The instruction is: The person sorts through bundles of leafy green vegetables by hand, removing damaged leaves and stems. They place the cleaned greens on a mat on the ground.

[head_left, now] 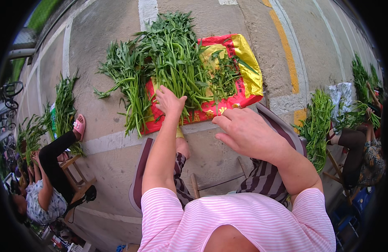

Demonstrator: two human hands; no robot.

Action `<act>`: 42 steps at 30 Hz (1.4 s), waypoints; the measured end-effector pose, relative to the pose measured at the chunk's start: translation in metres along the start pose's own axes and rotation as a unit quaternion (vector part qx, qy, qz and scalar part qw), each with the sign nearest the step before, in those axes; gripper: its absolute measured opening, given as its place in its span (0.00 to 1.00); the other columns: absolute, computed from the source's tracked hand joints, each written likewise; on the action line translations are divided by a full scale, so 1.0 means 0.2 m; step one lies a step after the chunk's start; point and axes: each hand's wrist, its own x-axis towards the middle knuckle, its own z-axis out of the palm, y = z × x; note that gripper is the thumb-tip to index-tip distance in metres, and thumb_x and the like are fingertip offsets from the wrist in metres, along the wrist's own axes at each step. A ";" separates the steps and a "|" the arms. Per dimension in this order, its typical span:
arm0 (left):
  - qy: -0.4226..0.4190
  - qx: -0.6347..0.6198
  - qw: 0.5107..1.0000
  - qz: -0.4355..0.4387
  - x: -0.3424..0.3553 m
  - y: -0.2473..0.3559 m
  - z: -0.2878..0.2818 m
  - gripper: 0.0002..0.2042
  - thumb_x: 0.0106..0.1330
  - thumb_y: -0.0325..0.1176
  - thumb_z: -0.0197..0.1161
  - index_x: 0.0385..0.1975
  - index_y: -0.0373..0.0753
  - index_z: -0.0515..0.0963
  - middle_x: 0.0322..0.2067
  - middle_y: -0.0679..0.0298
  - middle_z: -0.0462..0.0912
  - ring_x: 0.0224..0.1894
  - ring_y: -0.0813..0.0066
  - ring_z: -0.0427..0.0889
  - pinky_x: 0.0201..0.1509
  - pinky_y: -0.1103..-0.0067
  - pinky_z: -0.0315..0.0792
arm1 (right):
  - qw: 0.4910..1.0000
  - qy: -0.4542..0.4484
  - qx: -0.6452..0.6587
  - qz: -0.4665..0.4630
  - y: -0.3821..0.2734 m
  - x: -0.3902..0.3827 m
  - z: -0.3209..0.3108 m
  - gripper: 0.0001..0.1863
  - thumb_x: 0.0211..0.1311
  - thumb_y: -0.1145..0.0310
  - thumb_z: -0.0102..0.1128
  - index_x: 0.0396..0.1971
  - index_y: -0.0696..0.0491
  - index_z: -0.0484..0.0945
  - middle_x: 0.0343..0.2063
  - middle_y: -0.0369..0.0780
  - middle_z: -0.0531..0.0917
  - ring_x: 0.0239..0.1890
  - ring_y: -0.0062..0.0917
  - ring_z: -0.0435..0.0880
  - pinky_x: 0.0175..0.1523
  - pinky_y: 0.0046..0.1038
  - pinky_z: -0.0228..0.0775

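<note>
A large heap of long-stemmed leafy greens, which look like water spinach (173,54), lies on a flattened red and yellow sack (248,63). A smaller bunch (128,80) of the same greens rests at its left, stems toward me. My left hand (170,101) is at the near stems of the heap, fingers stretched and thumb apart; whether it touches them I cannot tell. Over the sack's near right edge hovers my right hand (244,130), fingers loosely bent, thumb apart, nothing visible in it. Loose leaves and short pieces (223,77) are scattered on the sack's right part.
I sit with my knees on both sides of the sack's near edge. At left, a person (47,185) sits on a wooden stool (78,182) near more greens (64,105). Another person (370,155) sits at right beside a green pile (318,126). Painted lines cross the concrete ground (105,113).
</note>
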 end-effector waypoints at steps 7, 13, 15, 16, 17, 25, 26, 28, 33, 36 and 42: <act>0.002 -0.039 0.998 -0.056 -0.01 -0.02 0.15 0.55 0.44 0.49 0.80 0.70 0.36 0.51 0.66 0.52 0.63 0.69 0.56 0.62 0.69 0.50 0.57 | 1.000 -0.012 -0.005 0.022 0.04 -0.03 -0.03 0.17 0.62 0.63 0.62 0.47 0.56 0.76 0.38 0.43 0.79 0.45 0.37 0.79 0.49 0.38 0.69; 0.070 -0.021 0.997 -0.021 -0.02 -0.07 0.21 0.37 0.46 0.41 0.77 0.59 0.40 0.69 0.62 0.54 0.67 0.65 0.57 0.66 0.63 0.54 0.64 | 0.999 -0.023 -0.007 0.029 0.05 -0.04 -0.05 0.18 0.62 0.63 0.62 0.48 0.56 0.76 0.39 0.43 0.79 0.45 0.38 0.79 0.49 0.38 0.69; 0.114 -0.024 0.993 0.004 -0.02 -0.09 0.24 0.31 0.47 0.38 0.75 0.53 0.39 0.74 0.59 0.52 0.71 0.61 0.55 0.72 0.62 0.59 0.67 | 0.999 -0.022 -0.007 0.027 0.05 -0.04 -0.05 0.18 0.62 0.63 0.62 0.48 0.56 0.76 0.39 0.43 0.79 0.45 0.38 0.79 0.49 0.38 0.69; 0.103 -0.073 0.992 -0.011 0.00 -0.10 0.25 0.28 0.47 0.35 0.72 0.51 0.39 0.75 0.55 0.53 0.74 0.58 0.56 0.74 0.60 0.59 0.68 | 0.999 -0.021 -0.007 0.026 0.05 -0.04 -0.05 0.18 0.62 0.63 0.62 0.48 0.56 0.76 0.38 0.43 0.79 0.45 0.38 0.79 0.49 0.38 0.69; 0.091 -0.122 0.988 -0.026 0.02 -0.11 0.25 0.25 0.47 0.33 0.70 0.50 0.39 0.76 0.52 0.53 0.78 0.54 0.56 0.77 0.58 0.59 0.69 | 0.999 -0.020 -0.008 0.025 0.05 -0.04 -0.05 0.18 0.62 0.64 0.62 0.48 0.56 0.76 0.38 0.43 0.79 0.45 0.38 0.79 0.48 0.38 0.69; -0.094 -0.573 0.812 -0.062 0.24 -0.44 0.13 0.10 0.55 0.28 0.64 0.37 0.34 0.82 0.30 0.65 0.84 0.29 0.77 0.80 0.37 0.79 0.74 | 1.000 0.013 0.005 0.008 0.07 -0.04 -0.05 0.17 0.61 0.64 0.63 0.46 0.56 0.75 0.36 0.43 0.78 0.43 0.39 0.79 0.47 0.39 0.70; -0.121 -0.605 0.782 -0.089 0.27 -0.50 0.11 0.09 0.58 0.25 0.63 0.38 0.36 0.80 0.30 0.64 0.83 0.30 0.72 0.82 0.35 0.77 0.78 | 1.000 0.018 0.008 0.005 0.07 -0.04 -0.05 0.15 0.62 0.63 0.63 0.43 0.56 0.75 0.35 0.43 0.78 0.43 0.39 0.79 0.47 0.39 0.69; -0.130 -0.652 0.737 -0.118 0.30 -0.56 0.10 0.09 0.60 0.26 0.62 0.39 0.36 0.80 0.31 0.61 0.84 0.30 0.69 0.83 0.36 0.73 0.81 | 1.000 0.021 0.012 0.008 0.07 -0.04 -0.05 0.14 0.62 0.63 0.62 0.40 0.56 0.75 0.35 0.43 0.78 0.43 0.38 0.79 0.48 0.39 0.69; -0.167 -0.648 0.723 -0.168 0.31 -0.56 0.06 0.11 0.59 0.31 0.69 0.40 0.38 0.80 0.31 0.61 0.84 0.29 0.68 0.83 0.30 0.69 0.81 | 1.000 0.012 0.010 0.021 0.07 -0.03 -0.05 0.14 0.63 0.63 0.62 0.40 0.56 0.75 0.35 0.43 0.78 0.43 0.38 0.79 0.48 0.39 0.69; -0.151 -0.559 0.801 -0.154 0.32 -0.56 0.05 0.13 0.55 0.33 0.75 0.38 0.38 0.81 0.31 0.64 0.85 0.28 0.70 0.83 0.31 0.72 0.80 | 1.000 0.016 0.010 0.019 0.08 -0.03 -0.05 0.13 0.63 0.63 0.62 0.41 0.56 0.74 0.35 0.43 0.78 0.43 0.38 0.79 0.48 0.38 0.68; -0.167 -0.420 0.879 -0.154 0.39 -0.49 0.02 0.12 0.51 0.29 0.78 0.30 0.31 0.82 0.27 0.60 0.85 0.26 0.70 0.82 0.28 0.74 0.76 | 0.999 0.004 0.019 0.037 0.09 -0.03 -0.06 0.16 0.61 0.65 0.61 0.47 0.56 0.76 0.36 0.44 0.79 0.44 0.40 0.79 0.48 0.38 0.69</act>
